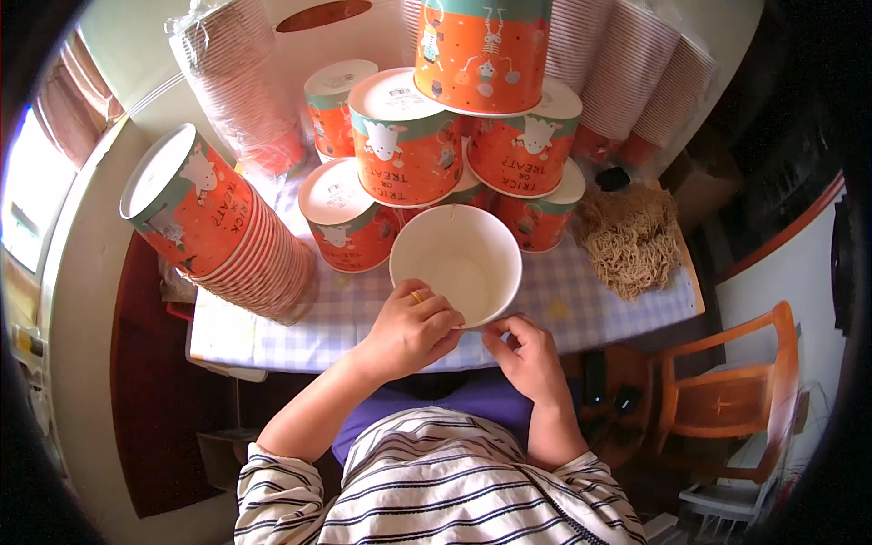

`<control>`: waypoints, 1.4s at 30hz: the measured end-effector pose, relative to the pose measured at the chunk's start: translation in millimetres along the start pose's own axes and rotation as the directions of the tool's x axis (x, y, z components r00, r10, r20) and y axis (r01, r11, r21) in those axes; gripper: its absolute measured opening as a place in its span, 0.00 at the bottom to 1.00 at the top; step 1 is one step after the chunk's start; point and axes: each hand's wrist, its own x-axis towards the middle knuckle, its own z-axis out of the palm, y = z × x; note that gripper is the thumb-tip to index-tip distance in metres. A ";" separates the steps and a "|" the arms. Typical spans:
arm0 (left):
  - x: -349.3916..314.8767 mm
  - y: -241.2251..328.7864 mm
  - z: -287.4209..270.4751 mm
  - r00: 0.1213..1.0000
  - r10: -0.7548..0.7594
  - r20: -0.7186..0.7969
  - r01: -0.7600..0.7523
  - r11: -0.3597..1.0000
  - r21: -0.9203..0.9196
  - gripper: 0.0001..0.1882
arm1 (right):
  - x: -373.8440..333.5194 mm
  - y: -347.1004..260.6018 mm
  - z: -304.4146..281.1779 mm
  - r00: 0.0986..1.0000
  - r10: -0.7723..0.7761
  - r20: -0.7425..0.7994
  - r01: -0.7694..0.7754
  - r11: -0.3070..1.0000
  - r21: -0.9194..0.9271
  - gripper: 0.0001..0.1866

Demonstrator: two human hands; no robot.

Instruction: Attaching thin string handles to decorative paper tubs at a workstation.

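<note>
A paper bucket (453, 259) with a white inside stands at the near edge of the table, its mouth tipped toward me. My left hand (413, 329) reaches over its near left rim, fingers curled and pinching around the near edge. Just right of it, my right hand (524, 352) is closed at the outside of the same rim, thumb and forefinger together; anything small between them is hidden. A short bit of string shows at the bucket's far rim. To the right lies a heap of tan twine pieces (629, 245).
Orange-and-green printed buckets (409, 150) are piled upside down behind the one I handle. A leaning nested stack (222, 227) stands at left. Plastic-wrapped stacks (238, 86) line the back. A checked cloth (272, 341) covers the table; a wooden chair (727, 391) is at right.
</note>
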 end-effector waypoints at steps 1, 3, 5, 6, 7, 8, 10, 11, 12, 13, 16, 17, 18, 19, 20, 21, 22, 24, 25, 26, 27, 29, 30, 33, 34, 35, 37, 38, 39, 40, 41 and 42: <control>-1.8 0.2 -1.0 1.000 0.003 0.023 -0.003 1.000 0.006 0.08 | 1.1 3.0 -3.5 1.000 0.016 0.000 -0.016 1.000 -0.014 0.07; -2.8 1.5 -4.3 0.999 0.005 0.038 -0.006 1.000 0.015 0.08 | 5.5 5.7 -11.2 1.000 0.015 -0.019 -0.016 0.999 -0.038 0.07; 0.7 9.6 -16.4 0.998 -0.063 -0.020 0.062 0.997 -0.045 0.10 | 10.2 9.9 -21.8 0.998 0.050 -0.027 -0.052 0.997 -0.059 0.08; 3.0 12.5 -25.6 0.991 -0.126 -0.048 0.124 0.991 -0.040 0.11 | 11.3 15.5 -25.7 0.992 0.120 -0.031 -0.120 0.993 0.010 0.08; -0.4 8.7 -26.9 0.967 -0.215 -0.140 0.209 0.976 -0.053 0.12 | 14.2 23.4 -27.9 0.991 0.118 -0.059 -0.117 0.993 0.034 0.08; -4.6 5.1 -28.1 0.926 -0.297 -0.232 0.288 0.955 -0.073 0.12 | 16.4 28.3 -30.6 0.990 0.113 -0.087 -0.108 0.993 0.057 0.09; -7.6 -9.1 -25.6 0.829 -0.461 -0.317 0.452 0.886 -0.107 0.17 | 20.4 34.6 -32.5 0.986 0.149 -0.077 -0.146 0.988 0.042 0.09; -5.9 -12.7 -28.4 0.773 -0.554 -0.309 0.547 0.829 -0.117 0.19 | 21.7 35.1 -31.9 0.980 0.177 -0.095 -0.166 0.980 0.113 0.09; -5.4 -15.7 -28.8 0.724 -0.642 -0.250 0.626 0.765 -0.153 0.22 | 23.6 35.4 -31.8 0.972 0.206 -0.111 -0.184 0.966 0.182 0.10; -3.5 -18.9 -28.4 0.721 -0.641 -0.263 0.625 0.766 -0.153 0.22 | 26.2 36.9 -32.6 0.975 0.139 -0.171 -0.122 0.987 0.106 0.10; -4.1 -28.1 -24.5 0.652 -0.757 0.031 0.713 0.599 -0.363 0.21 | 42.7 0.6 -35.8 0.966 -0.147 -0.213 0.111 0.979 -0.174 0.10; -4.6 -28.8 -25.1 0.648 -0.761 0.016 0.712 0.598 -0.368 0.21 | 50.4 -13.7 -36.4 0.949 -0.267 -0.167 0.222 0.943 -0.246 0.12; -4.3 -28.4 -25.1 0.642 -0.766 0.031 0.722 0.591 -0.359 0.20 | 56.8 -29.3 -33.5 0.965 -0.256 -0.051 0.239 0.947 -0.215 0.16; -4.7 -28.5 -25.2 0.635 -0.772 0.045 0.733 0.583 -0.350 0.20 | 68.8 -42.1 -26.5 0.909 -0.402 0.112 0.417 0.861 -0.290 0.16; -7.1 -28.3 -24.7 0.628 -0.778 0.034 0.735 0.578 -0.355 0.20 | 78.4 -53.6 -16.8 0.809 -0.514 0.285 0.587 0.741 -0.327 0.17; -3.2 -28.4 -21.0 0.668 -0.744 -0.009 0.707 0.639 -0.304 0.19 | 83.2 -54.6 -7.8 0.785 -0.482 0.388 0.610 0.711 -0.350 0.18; 0.8 -27.2 -18.5 0.707 -0.705 -0.051 0.675 0.695 -0.249 0.18 | 88.3 -48.7 2.7 0.756 -0.440 0.485 0.633 0.681 -0.369 0.19; 3.4 -26.7 -19.9 0.724 -0.687 -0.059 0.658 0.714 -0.241 0.18 | 99.5 -36.4 12.5 0.727 -0.424 0.541 0.669 0.616 -0.416 0.14; 3.4 -27.1 -19.9 0.735 -0.675 -0.062 0.648 0.727 -0.229 0.18 | 104.5 -29.8 13.2 0.709 -0.277 0.649 0.653 0.607 -0.453 0.11; -1.7 -28.0 -21.2 0.733 -0.677 -0.072 0.648 0.726 -0.231 0.18 | 108.1 -31.0 16.0 0.661 -0.123 0.740 0.647 0.592 -0.480 0.09; -7.3 -29.5 -21.5 0.691 -0.719 -0.076 0.676 0.679 -0.287 0.18 | 104.3 -33.1 9.8 0.672 -0.268 0.690 0.686 0.576 -0.445 0.05; -13.2 -31.6 -26.5 0.639 -0.765 -0.082 0.701 0.623 -0.347 0.19 | 95.6 -48.2 -18.8 0.702 -0.459 0.545 0.687 0.640 -0.345 0.05; -15.5 -29.8 -31.8 0.605 -0.794 -0.060 0.725 0.580 -0.372 0.18 | 91.8 -55.5 -32.9 0.722 -0.488 0.490 0.670 0.670 -0.320 0.05; -21.4 -29.6 -35.0 0.577 -0.816 -0.047 0.732 0.542 -0.413 0.17 | 77.5 -54.4 -74.9 0.806 -0.420 0.417 0.574 0.727 -0.378 0.04; -22.8 -29.6 -34.3 0.580 -0.812 -0.061 0.722 0.548 -0.422 0.17 | 71.7 -46.8 -84.9 0.842 -0.318 0.436 0.494 0.779 -0.386 0.05; -22.1 -29.0 -32.1 0.587 -0.808 -0.057 0.717 0.551 -0.427 0.17 | 65.1 -38.7 -90.6 0.847 -0.262 0.463 0.446 0.825 -0.348 0.05; -24.0 -26.5 -30.5 0.573 -0.817 -0.058 0.727 0.540 -0.425 0.17 | 57.4 -23.4 -93.0 0.805 -0.152 0.573 0.388 0.866 -0.316 0.08; -22.0 -26.8 -27.0 0.582 -0.812 -0.048 0.722 0.542 -0.430 0.17 | 51.0 -13.3 -91.3 0.798 -0.127 0.589 0.386 0.859 -0.337 0.08; -22.6 -26.1 -25.3 0.570 -0.820 -0.060 0.716 0.531 -0.453 0.17 | 46.3 -4.2 -85.5 0.781 -0.109 0.615 0.392 0.853 -0.346 0.09; -23.5 -25.8 -23.7 0.557 -0.828 -0.073 0.710 0.520 -0.475 0.17 | 41.6 -1.0 -78.4 0.766 -0.046 0.641 0.367 0.850 -0.377 0.10; -24.1 -28.4 -21.4 0.557 -0.828 -0.071 0.710 0.519 -0.476 0.17 | 33.8 -0.1 -69.7 0.763 -0.052 0.644 0.325 0.892 -0.313 0.11; -26.5 -32.7 -17.7 0.552 -0.827 -0.101 0.690 0.522 -0.502 0.16 | 27.4 1.0 -59.6 0.758 -0.059 0.649 0.280 0.929 -0.242 0.11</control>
